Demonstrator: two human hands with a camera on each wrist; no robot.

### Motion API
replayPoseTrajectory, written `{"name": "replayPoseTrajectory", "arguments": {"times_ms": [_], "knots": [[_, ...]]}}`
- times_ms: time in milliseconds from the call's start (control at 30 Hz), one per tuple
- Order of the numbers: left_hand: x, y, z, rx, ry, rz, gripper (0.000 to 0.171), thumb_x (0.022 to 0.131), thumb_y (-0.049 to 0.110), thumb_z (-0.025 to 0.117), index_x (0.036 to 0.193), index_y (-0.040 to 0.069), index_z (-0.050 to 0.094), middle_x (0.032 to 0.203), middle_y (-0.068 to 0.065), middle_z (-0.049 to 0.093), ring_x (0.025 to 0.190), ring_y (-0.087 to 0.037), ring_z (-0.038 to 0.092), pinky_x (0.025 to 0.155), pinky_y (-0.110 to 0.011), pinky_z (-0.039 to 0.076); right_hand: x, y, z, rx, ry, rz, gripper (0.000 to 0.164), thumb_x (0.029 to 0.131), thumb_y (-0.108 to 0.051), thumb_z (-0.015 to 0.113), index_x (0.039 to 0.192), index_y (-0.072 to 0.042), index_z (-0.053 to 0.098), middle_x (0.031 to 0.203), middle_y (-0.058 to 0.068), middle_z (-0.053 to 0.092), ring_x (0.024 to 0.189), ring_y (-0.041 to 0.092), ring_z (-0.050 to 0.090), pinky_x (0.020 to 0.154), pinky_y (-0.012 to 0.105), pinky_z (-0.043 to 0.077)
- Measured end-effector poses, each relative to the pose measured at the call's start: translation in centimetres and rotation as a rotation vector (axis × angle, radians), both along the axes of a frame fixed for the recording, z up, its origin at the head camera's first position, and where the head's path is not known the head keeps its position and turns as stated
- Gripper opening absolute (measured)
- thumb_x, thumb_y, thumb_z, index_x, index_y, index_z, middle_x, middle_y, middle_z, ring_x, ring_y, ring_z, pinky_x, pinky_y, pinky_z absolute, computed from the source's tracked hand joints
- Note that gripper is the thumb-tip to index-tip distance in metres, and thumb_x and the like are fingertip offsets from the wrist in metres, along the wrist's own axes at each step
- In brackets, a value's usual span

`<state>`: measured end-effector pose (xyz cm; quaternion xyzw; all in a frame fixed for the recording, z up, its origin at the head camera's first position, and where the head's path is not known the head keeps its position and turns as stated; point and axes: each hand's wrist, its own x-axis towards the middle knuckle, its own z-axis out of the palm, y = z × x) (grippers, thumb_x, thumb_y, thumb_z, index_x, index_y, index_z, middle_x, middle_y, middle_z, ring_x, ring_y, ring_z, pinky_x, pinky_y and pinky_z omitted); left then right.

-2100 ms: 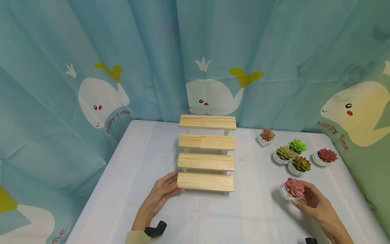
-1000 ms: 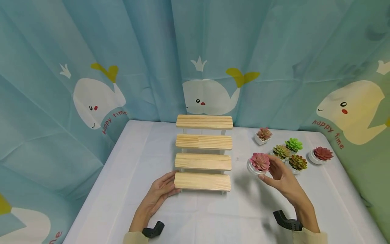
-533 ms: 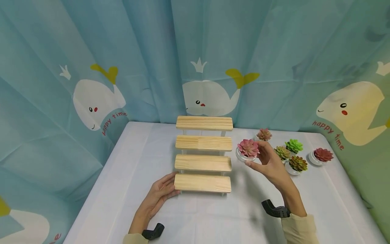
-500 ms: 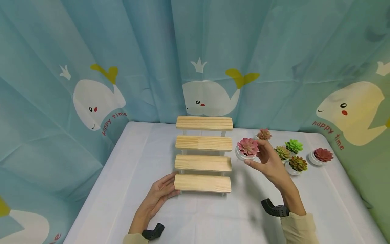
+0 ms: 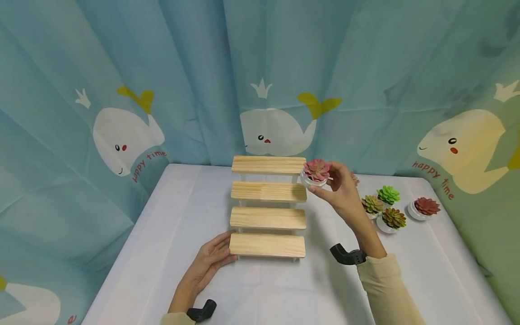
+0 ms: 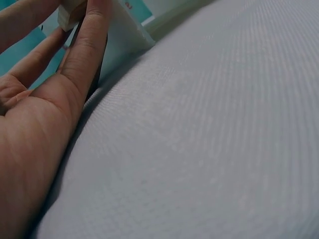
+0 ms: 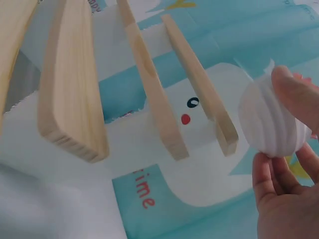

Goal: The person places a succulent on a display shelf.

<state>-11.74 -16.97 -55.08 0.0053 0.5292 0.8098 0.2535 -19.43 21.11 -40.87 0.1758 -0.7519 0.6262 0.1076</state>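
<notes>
Creased blue curtain (image 5: 191,67), left hand (image 5: 209,262) gripping tiered wooden rack (image 5: 267,218), right hand (image 5: 341,193) pinching ribbed pot (image 7: 269,122)

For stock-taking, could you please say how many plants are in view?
6: the pink plant in the right hand; a mostly hidden plant behind that hand; a green plant, olive plant and brown plant clustered to the right; the red plant farthest right.

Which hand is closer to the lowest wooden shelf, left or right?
Left. The left hand touches the left end of the lowest shelf; the right hand is farther off, holding the pink plant near the top shelf's right end.
</notes>
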Motion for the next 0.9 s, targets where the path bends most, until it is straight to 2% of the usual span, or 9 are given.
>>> {"name": "replayPoseTrajectory", "arguments": {"times_ms": [233,400,500,700,900], "knots": [[0.1,0.0,0.0,0.01,-0.009,-0.006,0.073,0.103,0.002,0.059,0.164,-0.004,0.018,0.171,-0.026,0.018,0.137,-0.012,0.056,0.109,-0.031,0.056,-1.6,-1.3,0.4,0.001,-0.019,-0.045,0.065,0.089,0.008,0.075,0.143,0.003,0.038,0.134,-0.004,0.048,0.12,0.01,0.051,0.102,0.014,0.044],[0.2,0.0,-0.1,0.018,-0.007,-0.001,0.073,0.103,0.002,0.059,0.163,-0.005,0.018,0.171,-0.027,0.018,0.137,-0.011,0.056,0.109,-0.031,0.056,-2.2,-2.2,0.5,0.0,-0.013,-0.057,0.065,0.091,0.007,0.075,0.145,0.006,0.04,0.142,0.011,0.049,0.124,0.007,0.05,0.105,0.012,0.044],[0.2,0.1,-0.2,0.014,-0.001,0.003,0.073,0.103,0.002,0.059,0.163,-0.005,0.018,0.171,-0.028,0.018,0.136,-0.011,0.057,0.109,-0.031,0.056,-2.7,-2.6,0.5,0.01,0.0,-0.061,0.064,0.091,0.005,0.075,0.146,0.006,0.042,0.145,0.019,0.049,0.127,0.01,0.051,0.105,0.011,0.045],[0.1,0.3,-0.2,0.015,0.016,-0.011,0.074,0.104,0.004,0.058,0.163,-0.007,0.016,0.17,-0.03,0.016,0.137,-0.012,0.056,0.11,-0.03,0.055,-3.0,-2.9,0.6,0.029,0.011,-0.058,0.064,0.094,0.002,0.074,0.151,0.003,0.046,0.148,0.02,0.051,0.133,0.027,0.05,0.106,0.01,0.046],[0.1,0.1,0.0,0.009,0.023,-0.009,0.074,0.104,0.004,0.059,0.163,-0.006,0.016,0.171,-0.03,0.016,0.135,-0.011,0.057,0.109,-0.03,0.056,-3.1,-3.2,0.7,0.026,-0.018,-0.054,0.066,0.096,0.0,0.072,0.155,-0.001,0.044,0.151,0.019,0.051,0.136,0.027,0.05,0.107,0.012,0.046]]}}
